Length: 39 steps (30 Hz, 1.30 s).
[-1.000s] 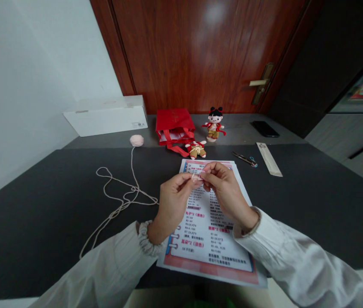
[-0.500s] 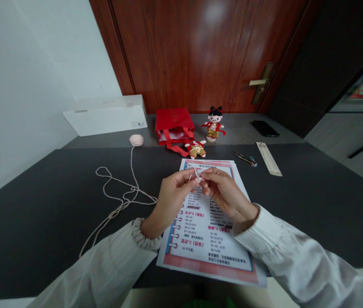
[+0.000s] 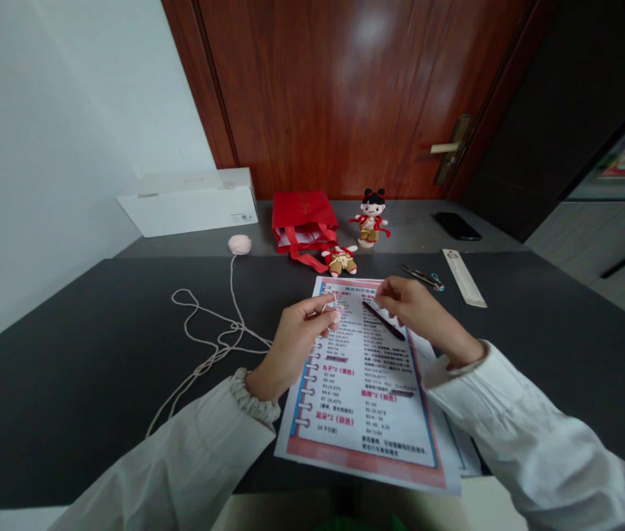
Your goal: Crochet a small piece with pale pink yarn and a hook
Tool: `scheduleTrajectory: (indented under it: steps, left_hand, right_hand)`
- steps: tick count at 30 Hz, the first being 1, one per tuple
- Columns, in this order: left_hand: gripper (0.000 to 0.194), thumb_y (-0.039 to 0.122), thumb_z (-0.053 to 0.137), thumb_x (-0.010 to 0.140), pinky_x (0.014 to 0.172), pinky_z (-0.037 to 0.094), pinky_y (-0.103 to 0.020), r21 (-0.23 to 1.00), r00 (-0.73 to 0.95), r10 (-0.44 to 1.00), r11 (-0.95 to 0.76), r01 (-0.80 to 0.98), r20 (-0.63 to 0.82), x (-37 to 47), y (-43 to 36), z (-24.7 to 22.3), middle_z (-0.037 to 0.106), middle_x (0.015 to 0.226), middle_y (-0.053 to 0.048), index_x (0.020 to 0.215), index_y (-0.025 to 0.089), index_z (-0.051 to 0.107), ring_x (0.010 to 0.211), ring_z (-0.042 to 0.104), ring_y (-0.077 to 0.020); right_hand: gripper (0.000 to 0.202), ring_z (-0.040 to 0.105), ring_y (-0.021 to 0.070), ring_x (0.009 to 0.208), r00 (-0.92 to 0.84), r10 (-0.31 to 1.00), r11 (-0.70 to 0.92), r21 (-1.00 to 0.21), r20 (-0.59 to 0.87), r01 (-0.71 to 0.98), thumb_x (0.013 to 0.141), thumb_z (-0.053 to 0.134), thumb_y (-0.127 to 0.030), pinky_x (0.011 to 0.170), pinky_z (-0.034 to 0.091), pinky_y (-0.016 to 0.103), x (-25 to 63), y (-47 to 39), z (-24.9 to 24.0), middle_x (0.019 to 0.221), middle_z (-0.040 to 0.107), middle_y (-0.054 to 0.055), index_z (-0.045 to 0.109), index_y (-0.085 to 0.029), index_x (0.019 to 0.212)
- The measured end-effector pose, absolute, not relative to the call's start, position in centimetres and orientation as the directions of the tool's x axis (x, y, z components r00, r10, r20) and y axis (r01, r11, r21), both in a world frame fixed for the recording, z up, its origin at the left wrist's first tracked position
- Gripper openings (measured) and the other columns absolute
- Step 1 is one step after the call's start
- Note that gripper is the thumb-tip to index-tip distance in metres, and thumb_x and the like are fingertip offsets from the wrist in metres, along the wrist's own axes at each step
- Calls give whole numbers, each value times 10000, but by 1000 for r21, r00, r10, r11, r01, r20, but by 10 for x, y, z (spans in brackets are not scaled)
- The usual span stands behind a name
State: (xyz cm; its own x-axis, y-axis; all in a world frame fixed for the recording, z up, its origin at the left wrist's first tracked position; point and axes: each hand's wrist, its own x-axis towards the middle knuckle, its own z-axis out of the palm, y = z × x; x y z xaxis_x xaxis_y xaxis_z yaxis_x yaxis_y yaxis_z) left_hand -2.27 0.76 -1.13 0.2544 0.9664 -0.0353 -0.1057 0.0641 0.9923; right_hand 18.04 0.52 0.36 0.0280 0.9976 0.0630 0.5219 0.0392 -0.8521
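Note:
Between the thumb and fingers of my left hand [image 3: 291, 341] is a tiny piece of pale pink crochet [image 3: 337, 313], with a short strand of yarn sticking up from it. The yarn [image 3: 238, 328] trails in loose loops on the left to a pale pink ball [image 3: 239, 244]. My right hand [image 3: 420, 310] is apart from the left, above the right side of the printed pattern sheets [image 3: 340, 461]. Its thumb and fingers are curled together; what they hold, if anything, is too small to make out. A slim dark pen-like stick [image 3: 384, 321] lies on the page just below these fingers.
Farther back are a red gift bag [image 3: 304, 214], a headless doll body [image 3: 341, 260] and a finished crocheted doll [image 3: 372, 217]. A white box [image 3: 191, 203] stands at the back left. To the right are small scissors [image 3: 421, 277], a pale packet [image 3: 464, 279] and a black phone [image 3: 458, 226].
My right hand has left the crochet piece and moved right, uncovering the dark stick on the page. My left hand keeps its hold. The view has shifted slightly.

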Motion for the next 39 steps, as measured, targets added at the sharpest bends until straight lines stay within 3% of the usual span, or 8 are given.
scheduleTrajectory:
  steps: [2, 4, 14, 15, 17, 20, 26, 39]
  left_hand:
    - [423, 215, 718, 703, 567, 383, -231, 990, 247, 968, 76, -115, -46, -23, 8, -10, 629, 674, -7, 1113, 117, 686, 598, 499, -96]
    - [437, 187, 715, 695, 569, 388, -230, 987, 246, 968, 89, -136, -54, -22, 6, -7, 615, 656, 4, 1121, 99, 676, 591, 496, -91]
    - [437, 160, 687, 723, 602, 404, -243, 979, 276, 957, 133, -156, -86, -22, 3, -2, 586, 627, 30, 1148, 73, 637, 591, 513, -89]
    - [431, 165, 684, 728, 600, 400, -243, 981, 281, 956, 131, -145, -86, -22, 3, -3, 580, 619, 32, 1145, 72, 636, 590, 511, -90]
    - [428, 171, 681, 731, 594, 389, -243, 983, 289, 954, 128, -131, -86, -22, 3, -2, 569, 608, 34, 1141, 61, 631, 587, 502, -89]
    - [436, 174, 677, 730, 591, 375, -247, 983, 280, 957, 119, -141, -76, -22, 3, -2, 561, 613, 34, 1140, 38, 618, 582, 487, -85]
    - [363, 192, 662, 734, 604, 358, -255, 980, 285, 957, 100, -171, -47, -23, 5, -4, 554, 612, 36, 1068, 53, 641, 581, 474, -84]
    - [315, 167, 676, 720, 597, 339, -252, 971, 351, 935, 124, -204, -46, -21, 3, -2, 560, 627, 33, 1026, 96, 665, 589, 478, -89]
  right_hand:
    - [80, 485, 132, 546, -67, 997, 82, -615, 48, 784, 664, 638, -160, 514, 313, 263, 199, 5, -3, 606, 570, -2, 576, -196, 628]
    - [115, 476, 136, 531, -71, 997, 70, -575, 21, 815, 601, 672, -116, 515, 284, 269, 208, 0, -12, 583, 567, 0, 592, -197, 610]
    - [110, 432, 97, 397, -134, 991, 74, -729, -24, 680, 692, 580, -129, 390, 300, 230, 202, 7, -9, 480, 479, -40, 539, -185, 606]
    - [80, 434, 94, 389, -152, 988, 82, -788, -15, 610, 759, 536, -181, 371, 318, 221, 202, 8, -2, 507, 487, -45, 535, -189, 679]
    - [90, 494, 97, 433, -193, 977, 112, -988, 89, 111, 777, 583, -238, 383, 385, 216, 198, 5, 10, 594, 528, -40, 505, -201, 752]
    - [167, 609, 110, 592, -146, 952, 235, -948, 269, -215, 764, 661, -187, 534, 503, 242, 179, -7, 16, 717, 555, -37, 497, -212, 752]
    - [147, 627, 108, 644, -112, 858, 497, -865, 501, -63, 826, 626, -124, 612, 507, 270, 147, -28, 0, 836, 527, -23, 516, -216, 792]
    - [114, 561, 148, 786, -77, 839, 542, -840, 539, 25, 843, 630, -154, 724, 461, 318, 144, -25, -16, 887, 541, 9, 543, -223, 819]
